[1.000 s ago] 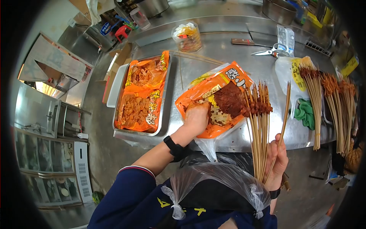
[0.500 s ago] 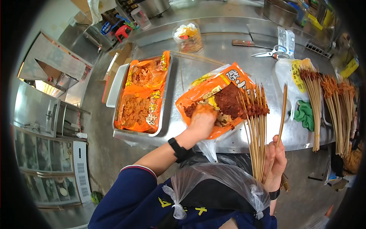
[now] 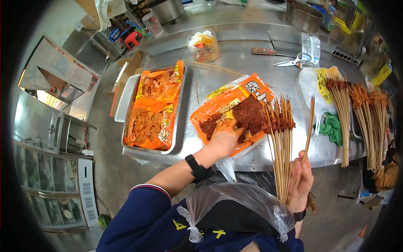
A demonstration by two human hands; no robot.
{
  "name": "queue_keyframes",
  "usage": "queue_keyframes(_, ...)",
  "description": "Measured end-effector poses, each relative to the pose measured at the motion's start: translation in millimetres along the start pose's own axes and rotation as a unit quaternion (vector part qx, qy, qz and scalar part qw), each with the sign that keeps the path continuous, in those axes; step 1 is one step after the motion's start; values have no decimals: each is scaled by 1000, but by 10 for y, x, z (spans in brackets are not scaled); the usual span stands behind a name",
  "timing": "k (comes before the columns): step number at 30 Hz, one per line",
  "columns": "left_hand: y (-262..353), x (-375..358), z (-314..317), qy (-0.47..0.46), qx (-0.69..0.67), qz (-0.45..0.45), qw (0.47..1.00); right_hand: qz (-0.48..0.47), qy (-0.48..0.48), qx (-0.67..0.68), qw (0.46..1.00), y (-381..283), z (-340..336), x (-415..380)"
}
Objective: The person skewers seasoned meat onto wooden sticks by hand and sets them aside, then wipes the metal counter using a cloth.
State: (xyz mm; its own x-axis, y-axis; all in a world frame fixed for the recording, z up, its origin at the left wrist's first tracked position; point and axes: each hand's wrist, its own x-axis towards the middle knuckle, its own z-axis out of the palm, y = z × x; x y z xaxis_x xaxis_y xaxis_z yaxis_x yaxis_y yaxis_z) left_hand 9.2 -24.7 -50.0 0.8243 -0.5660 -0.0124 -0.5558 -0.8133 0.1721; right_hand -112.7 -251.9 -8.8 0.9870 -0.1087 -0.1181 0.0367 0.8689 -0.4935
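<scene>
My left hand (image 3: 224,140) is curled into dark red marinated meat (image 3: 252,112) on an orange plastic bag (image 3: 197,119). Sauce coats its fingers, and the tips are hidden among the pieces. In my right hand (image 3: 302,180), closed at the table's front edge, are bamboo skewers. One bundle of skewers (image 3: 282,164) stands nearly upright with meat (image 3: 280,122) threaded near the tips. A few bare skewers (image 3: 310,130) rise separately between thumb and fingers. The loaded tips are beside the bag's right side.
A metal tray (image 3: 173,140) with two orange bags is to the left. Behind are a clear tub (image 3: 204,48), loose skewers (image 3: 218,69), a knife (image 3: 264,51) and scissors (image 3: 296,61). On the right are a green cloth (image 3: 331,128) and several bundles of loaded skewers (image 3: 343,126).
My left hand stays in the meat, its fingers shifted slightly. My right hand keeps hold of the skewers. The whole view has tilted a little.
</scene>
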Motion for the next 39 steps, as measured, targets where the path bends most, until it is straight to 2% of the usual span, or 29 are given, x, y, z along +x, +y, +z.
queue_keyframes(6,-33,-102,-192,-52,11,-12,999,-6,0,-10,1000,6,-38,-15)
queue_keyframes(8,-76,-72,-262,-92,-41,-102,990,1,-6,2,1000,18,-24,-9)
queue_keyframes(9,-25,16,-450,-239,-153,-207,936,4,-7,2,1000,20,-23,-5)
queue_keyframes(10,-25,-1,-389,-238,-153,-208,936,2,-11,0,1000,15,-26,-1)
queue_keyframes(11,-36,-35,-257,-97,-75,-96,988,0,-14,-2,1000,5,-27,0)
queue_keyframes(12,-42,-52,-123,49,6,19,999,-1,-14,-4,1000,-3,-24,1)
queue_keyframes(13,-30,-27,-3,90,13,54,994,-2,-19,-3,1000,-8,-20,6)
queue_keyframes(14,13,-18,-2,91,12,56,994,-4,-24,-1,1000,-12,-18,5)
queue_keyframes(16,85,2,-27,29,-44,52,997,-5,-25,-5,1000,-24,-25,-12)
queue_keyframes(18,56,-2,-41,30,-51,71,996,-9,-24,-6,1000,-20,-19,-10)
queue_keyframes(21,70,-21,-83,2,-110,34,993,-12,-9,2,1000,3,-1,-11)
queue_keyframes(23,96,48,-146,-102,-118,-42,987,-1,-1,-17,1000,-17,-14,-10)
queue_keyframes(24,54,68,-134,-97,-118,-42,987,-2,-5,-19,1000,-37,-12,-9)
queue_keyframes(25,-52,66,-84,33,-44,-4,998,-2,-8,-23,1000,-43,-16,-15)
queue_keyframes(26,-144,54,-67,161,32,34,986,-1,-9,-26,1000,-39,-27,-16)
queue_keyframes(27,-224,58,-48,134,49,-29,989,-7,-10,-19,1000,-30,-58,-15)
queue_keyframes(28,-284,46,-29,131,48,-29,990,-6,-7,-19,1000,-28,-62,-24)
queue_keyframes(30,-304,58,-239,16,-64,-152,986,-7,4,-8,1000,-20,-37,-1)
queue_keyframes(31,-324,65,-277,-25,-61,-170,983,0,-1,-4,1000,-18,-18,3)
queue_keyframes(35,-530,14,-255,-5,-74,-154,985,7,-10,-5,1000,-17,-65,7)
queue_keyframes(37,-640,0,-343,85,-203,-126,967,1,-3,-2,1000,-22,-60,4)
queue_keyframes(39,-734,12,-345,60,-204,-141,967,7,-1,3,1000,-6,-34,21)
